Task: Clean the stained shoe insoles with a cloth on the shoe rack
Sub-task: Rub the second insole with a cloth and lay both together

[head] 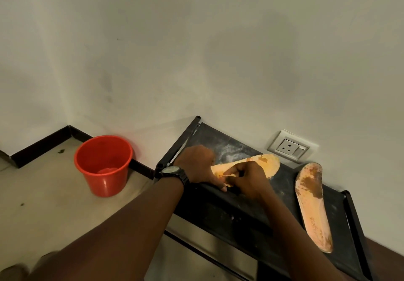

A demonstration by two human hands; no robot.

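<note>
A red bucket [103, 167] stands on the floor, left of the shoe rack [240, 210] and close to its left end. Over the left part of the rack top, the left hand [196, 164], with a wristwatch [172, 171] on its wrist, holds down one end of the orange insole [265, 164]. Its fingers bend over the far edge and its thumb stretches along the near edge.

That insole lies flat on the rack top, its free end pointing right toward the wall, with brown stains still on it. Just right of the left hand, the right hand [248, 181] sits on the middle of the same insole with its fingers curled tight. Something dark shows beneath its knuckles, but against the black rack I cannot tell whether this is the cloth or what the fingers enclose.

A wall socket [289, 147] is set in the wall behind the rack. Further right on the rack top, apart from both hands, the second insole [311, 206] lies untouched, with heavy brown staining.

The step in hand looks like rubbing the first insole, which seems early in the job. The next move probably calls for firm strokes toward the stained free end while the left hand keeps the insole from sliding.
</note>
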